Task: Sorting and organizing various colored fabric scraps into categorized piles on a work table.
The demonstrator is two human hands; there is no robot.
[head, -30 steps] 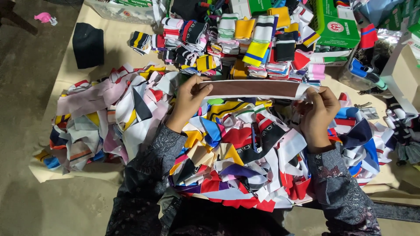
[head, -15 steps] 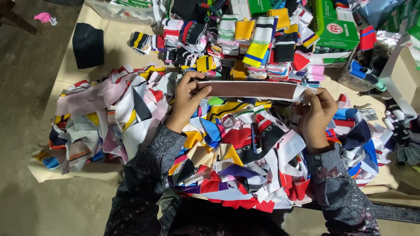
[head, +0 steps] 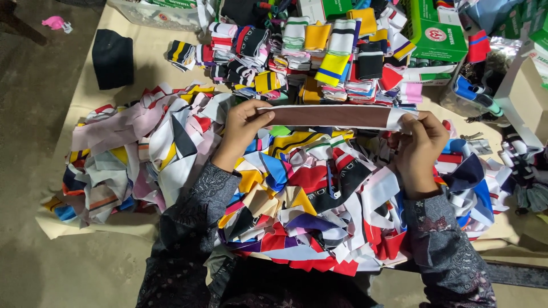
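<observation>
The heap of fabric scraps (head: 297,188) lies right before the person, and the strip (head: 334,116) is stretched level above its far edge, left hand (head: 242,126) at one end, right hand (head: 419,142) at the other. Behind the heap sit stacks of folded collars (head: 319,51); behind-right a carton (head: 436,31), far left a folded cloth (head: 112,58).

A bare, dusty grey floor (head: 34,114) lies dim around a tan sheet (head: 142,57) spread over it, with what may be a dark furniture leg (head: 20,25) at top left.
</observation>
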